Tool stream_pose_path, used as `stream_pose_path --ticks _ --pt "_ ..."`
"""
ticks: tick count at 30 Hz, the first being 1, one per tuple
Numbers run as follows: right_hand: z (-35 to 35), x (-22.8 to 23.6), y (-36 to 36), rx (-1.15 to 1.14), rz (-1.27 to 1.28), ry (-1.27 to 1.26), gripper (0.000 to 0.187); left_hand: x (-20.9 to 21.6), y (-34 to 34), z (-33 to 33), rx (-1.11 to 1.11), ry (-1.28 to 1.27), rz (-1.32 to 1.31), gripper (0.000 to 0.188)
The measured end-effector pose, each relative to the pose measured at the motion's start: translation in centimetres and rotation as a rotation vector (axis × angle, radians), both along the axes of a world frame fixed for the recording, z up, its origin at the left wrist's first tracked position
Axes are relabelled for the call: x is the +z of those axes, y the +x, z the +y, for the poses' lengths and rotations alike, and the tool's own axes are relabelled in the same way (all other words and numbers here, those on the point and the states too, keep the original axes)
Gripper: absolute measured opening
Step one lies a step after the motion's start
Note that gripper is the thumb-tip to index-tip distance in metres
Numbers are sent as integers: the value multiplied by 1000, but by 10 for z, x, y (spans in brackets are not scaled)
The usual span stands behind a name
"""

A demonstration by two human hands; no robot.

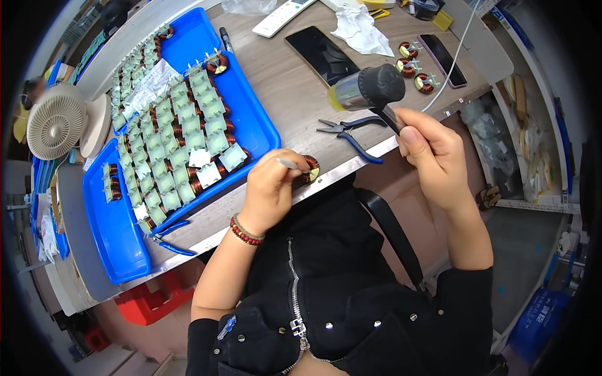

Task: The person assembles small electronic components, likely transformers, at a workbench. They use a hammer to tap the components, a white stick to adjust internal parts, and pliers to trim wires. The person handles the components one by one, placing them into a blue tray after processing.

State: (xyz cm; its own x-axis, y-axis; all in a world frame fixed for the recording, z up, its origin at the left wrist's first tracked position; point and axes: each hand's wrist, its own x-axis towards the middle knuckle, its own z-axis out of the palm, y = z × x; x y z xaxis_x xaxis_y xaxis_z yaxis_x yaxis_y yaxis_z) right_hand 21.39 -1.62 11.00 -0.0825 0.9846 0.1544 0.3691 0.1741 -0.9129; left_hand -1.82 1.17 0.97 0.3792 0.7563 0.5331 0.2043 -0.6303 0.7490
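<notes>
Raised over the table's front edge, my right hand (433, 153) is closed round the dark handle of a mallet (357, 89). The mallet's head has a metal middle, a black end and a yellowish end. My left hand (271, 188), fingers pinched, grips a copper-wound ring coil (310, 168) at the table edge. A pale, pointed piece, perhaps a nail, shows by these fingers. Pliers with blue-black handles (351, 136) lie between my hands, beneath the mallet. The mallet head and the coil are apart.
Blue trays (266, 128) at the left hold rows of coils on pale green bases (164, 147). Blue-handled cutters (172, 243) lie at the front edge. Further back are a phone (322, 53), a remote (282, 17), crumpled tissue (362, 31) and several loose coils (407, 67). A fan (58, 121) stands far left.
</notes>
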Motion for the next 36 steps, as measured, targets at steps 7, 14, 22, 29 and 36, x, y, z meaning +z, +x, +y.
stream_pose_path --ticks 7,14,22,29,36 --pt "-7 37 -14 182 -180 226 19 -4 8 4 10 91 47 28" --pt "-15 71 -25 221 -400 351 20 -11 9 1 34 -6 92 21" --pt "-15 62 -29 204 -400 313 23 5 12 -6 6 110 246 20" --pt "-21 64 -31 226 -413 341 24 2 10 -4 68 195 239 17" --pt "-27 62 -25 263 -570 325 29 2 11 -6 93 180 282 20"
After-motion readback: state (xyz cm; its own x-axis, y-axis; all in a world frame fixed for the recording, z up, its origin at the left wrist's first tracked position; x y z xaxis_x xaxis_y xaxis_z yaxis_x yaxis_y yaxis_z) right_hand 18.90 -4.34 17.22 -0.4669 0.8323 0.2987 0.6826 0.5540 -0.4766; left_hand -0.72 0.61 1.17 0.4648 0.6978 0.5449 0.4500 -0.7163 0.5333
